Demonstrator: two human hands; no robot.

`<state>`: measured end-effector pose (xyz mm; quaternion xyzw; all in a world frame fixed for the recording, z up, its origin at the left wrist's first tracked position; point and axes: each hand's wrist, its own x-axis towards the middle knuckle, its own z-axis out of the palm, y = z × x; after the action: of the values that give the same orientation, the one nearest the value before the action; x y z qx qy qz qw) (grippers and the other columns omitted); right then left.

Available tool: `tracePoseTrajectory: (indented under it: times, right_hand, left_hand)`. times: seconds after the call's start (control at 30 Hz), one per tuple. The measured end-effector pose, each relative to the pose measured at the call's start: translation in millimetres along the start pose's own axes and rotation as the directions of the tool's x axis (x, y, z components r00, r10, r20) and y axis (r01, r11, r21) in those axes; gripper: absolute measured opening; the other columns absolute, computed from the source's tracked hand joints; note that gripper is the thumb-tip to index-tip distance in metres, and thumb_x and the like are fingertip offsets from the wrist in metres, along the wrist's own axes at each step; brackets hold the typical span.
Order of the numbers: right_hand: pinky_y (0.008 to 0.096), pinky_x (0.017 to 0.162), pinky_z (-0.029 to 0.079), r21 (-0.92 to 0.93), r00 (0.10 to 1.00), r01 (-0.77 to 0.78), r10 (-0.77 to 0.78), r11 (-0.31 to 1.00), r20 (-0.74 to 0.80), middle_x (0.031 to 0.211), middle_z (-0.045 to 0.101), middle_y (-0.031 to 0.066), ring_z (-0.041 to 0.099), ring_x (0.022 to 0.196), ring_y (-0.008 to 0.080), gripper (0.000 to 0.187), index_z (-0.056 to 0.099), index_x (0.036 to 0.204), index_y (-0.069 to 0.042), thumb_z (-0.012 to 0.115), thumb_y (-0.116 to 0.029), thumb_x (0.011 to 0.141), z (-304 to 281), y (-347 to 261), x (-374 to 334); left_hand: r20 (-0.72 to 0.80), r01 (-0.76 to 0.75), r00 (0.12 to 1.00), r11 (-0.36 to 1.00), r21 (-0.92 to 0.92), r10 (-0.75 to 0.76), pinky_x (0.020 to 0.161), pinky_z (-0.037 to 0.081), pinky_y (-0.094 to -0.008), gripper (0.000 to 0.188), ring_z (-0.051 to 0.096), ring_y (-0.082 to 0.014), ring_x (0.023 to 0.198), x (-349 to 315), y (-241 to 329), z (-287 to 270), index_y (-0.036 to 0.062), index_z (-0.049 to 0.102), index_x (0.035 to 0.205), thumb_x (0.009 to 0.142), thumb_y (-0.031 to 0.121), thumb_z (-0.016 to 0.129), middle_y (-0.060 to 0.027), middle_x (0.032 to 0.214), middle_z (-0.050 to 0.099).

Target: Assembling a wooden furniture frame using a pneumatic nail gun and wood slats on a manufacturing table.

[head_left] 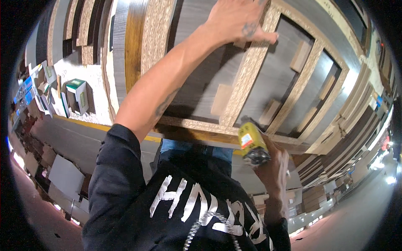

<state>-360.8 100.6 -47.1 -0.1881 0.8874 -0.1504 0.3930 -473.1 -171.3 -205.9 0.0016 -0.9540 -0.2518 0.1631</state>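
Note:
A panel with grey wood-grain faces lies in front of me, framed by particleboard strips. Small wooden blocks sit beside the strips in its compartments. My left hand reaches over the far part of the frame and rests at the top of a crosswise strip, its thumb stretched out; the fingertips run up to the picture's edge. At the near rail, my right hand is closed around a yellow and black power tool. The tool's dark front end points at the frame; motion blurs it, and its exact kind is unclear.
A green and white box stands at the left near plastic bottles. Stacked boards line the right side, and more dark boards stand at the upper left. A pale sheet lies lower left.

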Motion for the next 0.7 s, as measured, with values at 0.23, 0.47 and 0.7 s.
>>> tracePoseTrajectory:
  times: [0.23, 0.47, 0.7]
  right_hand:
    - [0.0347, 0.075, 0.055, 0.171, 0.996, -0.083, 0.088, 0.982, -0.020, 0.097, 0.072, 0.0199, 0.072, 0.082, 0.0295, 0.052, 0.067, 0.118, 0.001, 0.078, -0.007, 0.067, 22.1, 9.9, -29.2]
    - [0.0410, 0.070, 0.056, -0.001, 0.997, 0.069, -0.069, 0.998, 0.037, 0.097, 0.071, 0.0163, 0.071, 0.081, 0.0322, 0.066, 0.062, 0.127, -0.006, 0.082, -0.023, 0.067, 33.7, 11.1, -35.9]
    - [0.0367, 0.066, 0.055, 0.026, 0.998, 0.068, -0.068, 0.997, 0.005, 0.100, 0.072, 0.0198, 0.073, 0.078, 0.0299, 0.064, 0.065, 0.122, -0.005, 0.084, -0.012, 0.061, 46.3, 14.4, -34.7]
  left_hand:
    - [-0.129, -0.061, 0.990, 0.998, 0.033, 0.065, 0.116, 0.019, -0.0534, 0.109, 0.040, -0.0382, 0.127, -4.6, -3.3, 16.7, -0.0081, 0.045, 0.129, 0.059, 0.069, 0.074, -0.0228, 0.125, 0.048]
    - [-0.117, -0.074, 0.989, 0.986, 0.152, 0.093, 0.115, 0.021, -0.0521, 0.104, 0.042, -0.0357, 0.126, -2.1, -9.7, 14.9, -0.0061, 0.047, 0.127, 0.061, 0.070, 0.073, -0.0222, 0.123, 0.050]
    - [-0.140, -0.076, 0.986, 0.992, 0.099, 0.090, 0.114, 0.022, -0.0510, 0.105, 0.044, -0.0356, 0.123, -4.7, -14.3, 19.7, -0.0069, 0.050, 0.122, 0.060, 0.075, 0.071, -0.0226, 0.121, 0.053]
